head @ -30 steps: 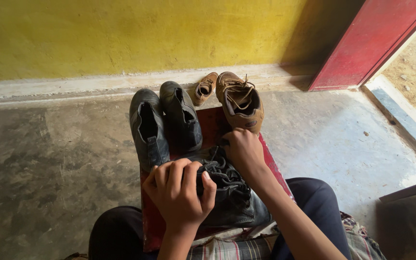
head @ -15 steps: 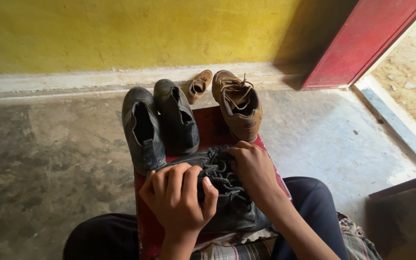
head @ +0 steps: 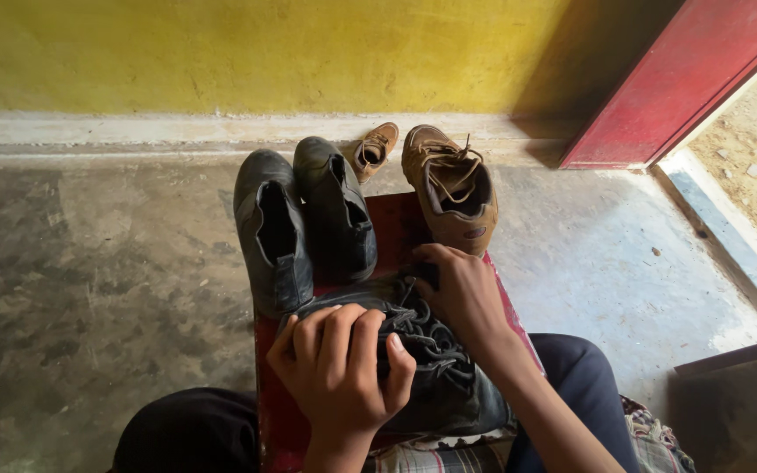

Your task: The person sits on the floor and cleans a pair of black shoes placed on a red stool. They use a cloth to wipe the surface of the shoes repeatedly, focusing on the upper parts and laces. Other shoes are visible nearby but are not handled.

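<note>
Dark lace-up shoe [head: 435, 372]: worn black-grey leather, dull and creased, with thick dark laces bunched in a loose tangle over the tongue; it lies on the near end of the red table [head: 396, 223], close against the seated person's lap; its long axis runs from near right to far left, though which end is the toe cannot be told, since both hands cover much of it.

Left hand [head: 339, 372]: laid over the left part of the shoe, fingers [head: 343, 328] curled together and clamped on the leather, thumb pressing at the laces.

Right hand [head: 466, 293]: at the far side of the same shoe, fingers bent down and closed on its edge by the laces.

Pair of dark slip-on ankle boots [head: 304, 219]: upright on the far left of the table, side by side and touching, toes pointing away toward the wall.

Tan lace-up shoe [head: 453, 188]: on the far right of the table, toe pointing away, laces loose; just beyond the right hand.

Small tan shoe [head: 371, 149]: on the concrete floor [head: 89, 263] past the table, near the base of the yellow wall [head: 221, 52].

Red door [head: 685, 79]: far right, standing open.
</note>
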